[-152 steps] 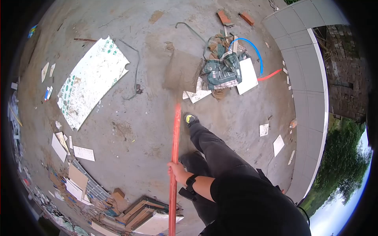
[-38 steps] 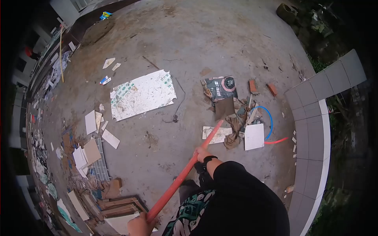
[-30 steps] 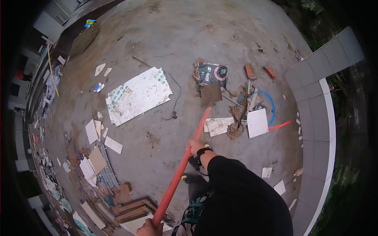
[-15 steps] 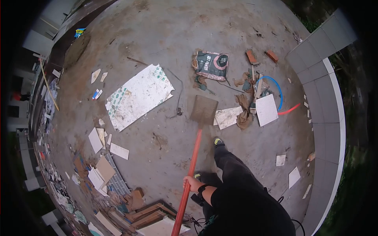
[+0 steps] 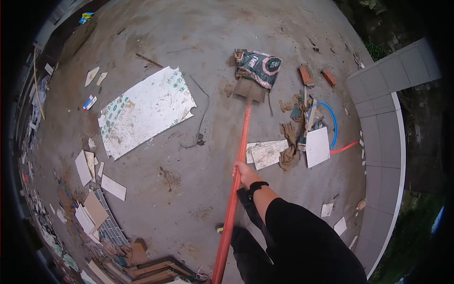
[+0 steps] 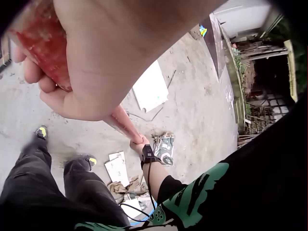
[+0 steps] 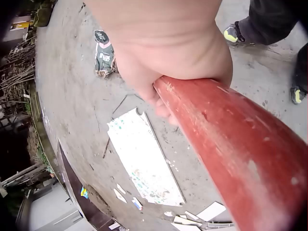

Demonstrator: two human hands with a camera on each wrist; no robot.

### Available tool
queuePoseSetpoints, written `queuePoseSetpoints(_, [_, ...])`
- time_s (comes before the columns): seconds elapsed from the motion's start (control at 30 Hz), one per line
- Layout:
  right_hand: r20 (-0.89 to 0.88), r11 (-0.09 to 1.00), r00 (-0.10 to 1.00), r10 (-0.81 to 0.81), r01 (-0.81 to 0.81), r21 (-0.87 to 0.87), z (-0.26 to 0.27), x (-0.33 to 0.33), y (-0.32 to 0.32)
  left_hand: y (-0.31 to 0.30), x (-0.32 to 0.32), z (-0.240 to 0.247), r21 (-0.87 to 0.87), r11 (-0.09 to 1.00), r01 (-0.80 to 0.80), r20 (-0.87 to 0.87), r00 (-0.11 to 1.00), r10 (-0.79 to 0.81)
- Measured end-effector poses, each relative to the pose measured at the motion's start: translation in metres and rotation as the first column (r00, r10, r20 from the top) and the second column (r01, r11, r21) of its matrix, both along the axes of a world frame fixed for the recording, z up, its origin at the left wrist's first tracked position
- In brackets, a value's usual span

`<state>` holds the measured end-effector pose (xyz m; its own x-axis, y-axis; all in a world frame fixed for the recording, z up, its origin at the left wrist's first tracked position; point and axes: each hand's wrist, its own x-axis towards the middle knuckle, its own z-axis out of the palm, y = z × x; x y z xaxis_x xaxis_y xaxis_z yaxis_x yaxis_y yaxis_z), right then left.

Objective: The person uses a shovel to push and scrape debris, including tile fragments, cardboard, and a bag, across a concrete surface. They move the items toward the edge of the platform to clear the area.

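Note:
A square-bladed shovel (image 5: 231,199) with a red handle reaches away across the concrete. Its muddy blade (image 5: 243,88) meets the near side of a dark printed sack (image 5: 259,65), overlapping it in the head view. My right hand (image 5: 243,173) wraps around the middle of the handle, a black band on its wrist. In the left wrist view my left hand (image 6: 91,67) grips the handle nearer its upper end; the head view does not include this hand. Right of the shovel lie dirty white tile pieces (image 5: 269,154) and brown rags (image 5: 288,154).
A large white board (image 5: 146,111) lies left, with a thin dark strip beside it. At right are a blue hose (image 5: 335,128), a white square tile (image 5: 318,146), two bricks (image 5: 305,75) and a low tiled wall (image 5: 385,142). Scrap boards (image 5: 156,272) are piled at the lower left.
The shovel blade has moved forward from bare concrete to the sack's near edge within the last half second. Since the oldest frame, the sack has shifted away from the rags and tiles.

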<state>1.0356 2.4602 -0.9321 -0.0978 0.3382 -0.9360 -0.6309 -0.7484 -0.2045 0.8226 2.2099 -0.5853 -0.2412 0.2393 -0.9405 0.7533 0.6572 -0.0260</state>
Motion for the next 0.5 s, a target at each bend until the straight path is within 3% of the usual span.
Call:
queuePoseSetpoints(0.07, [0.109, 0.999, 0.993, 0.044, -0.046, 0.016, -0.018, 0.028, 0.051, 0.023, 0.020, -0.068, 0.151, 0.987, 0.051, 0.045, 0.997, -0.058])
queuePoseSetpoints(0.13, [0.147, 0.993, 0.982, 0.115, -0.118, 0.016, -0.048, 0.052, 0.078, 0.017, 0.030, -0.128, 0.176, 0.984, -0.036, 0.087, 0.996, 0.020])
queuePoseSetpoints(0.2, [0.180, 0.982, 0.965, 0.190, -0.185, -0.047, -0.065, 0.064, 0.062, -0.016, 0.045, -0.165, 0.138, 0.983, -0.119, 0.131, 0.986, 0.101])
queuePoseSetpoints(0.27, [0.178, 0.991, 0.977, 0.122, -0.130, 0.037, -0.056, 0.073, 0.059, -0.043, 0.057, -0.195, 0.211, 0.971, -0.110, 0.079, 0.992, 0.095])
queuePoseSetpoints(0.4, [0.108, 0.993, 0.987, 0.118, -0.115, -0.035, -0.032, 0.071, 0.030, -0.096, 0.054, -0.200, 0.264, 0.958, -0.108, 0.067, 0.993, 0.093])
queuePoseSetpoints(0.5, [0.063, 0.992, 0.991, 0.117, -0.113, -0.065, -0.011, 0.062, 0.004, -0.118, 0.040, -0.163, 0.218, 0.966, -0.142, 0.085, 0.988, 0.126])
